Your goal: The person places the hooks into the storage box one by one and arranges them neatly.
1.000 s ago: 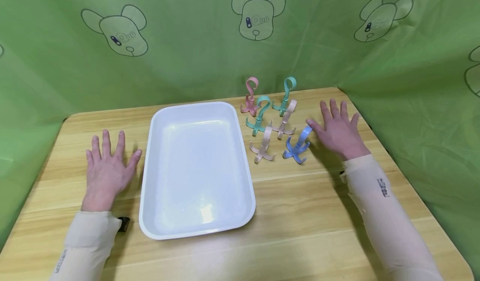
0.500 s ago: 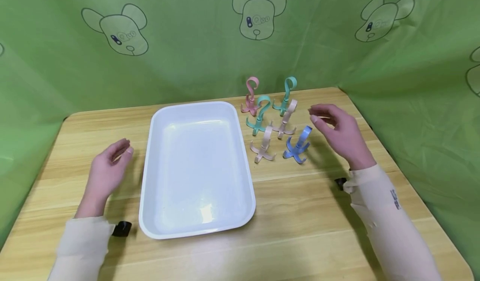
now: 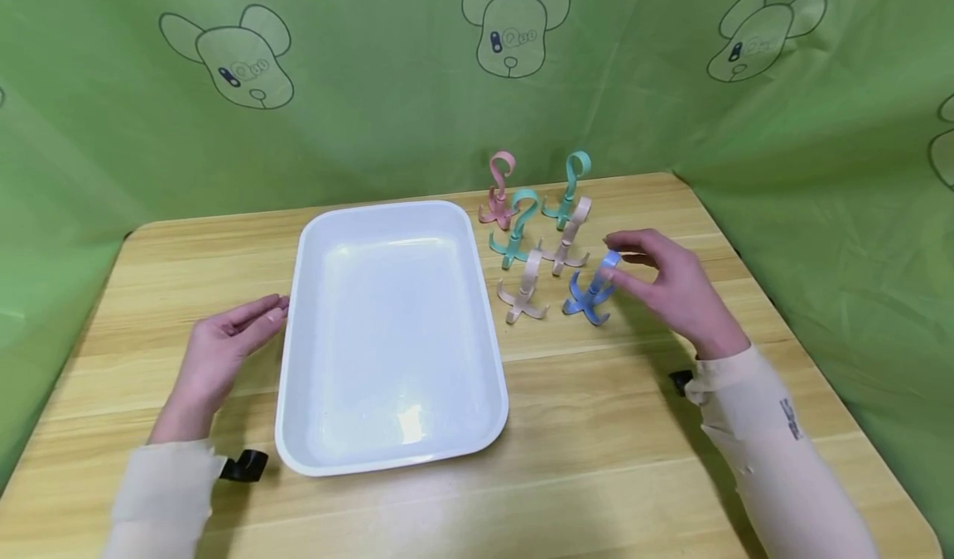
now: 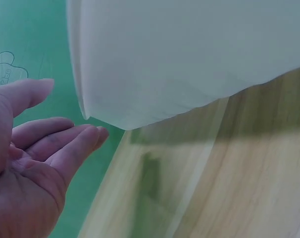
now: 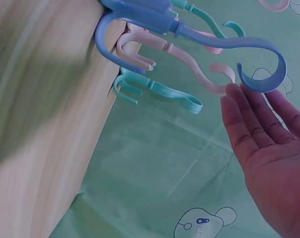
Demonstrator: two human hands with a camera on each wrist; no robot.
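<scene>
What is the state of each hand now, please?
Left hand: open, holding nothing, beside the white tray.
Right hand: open, fingertips at the blue hook, not gripping it.

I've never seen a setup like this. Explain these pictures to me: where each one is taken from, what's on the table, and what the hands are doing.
There is no machine here: a person works with two bare hands and wears three cameras. The wide picture comes from a camera on the head, looking down at a wooden table with green cloth hung round it. The other two come from cameras on the wrists, each very close to its own hand, so things look large and tilted.

On the table lies a white tray with nothing in it. To its right stand six small plastic hooks: one pink, two teal, two beige and a blue hook.

The left hand is open, its fingers straight, beside the tray's left rim. The right hand reaches the curled top of the blue hook; its fingertips are at the curl, fingers straight, not closed round it.
</scene>
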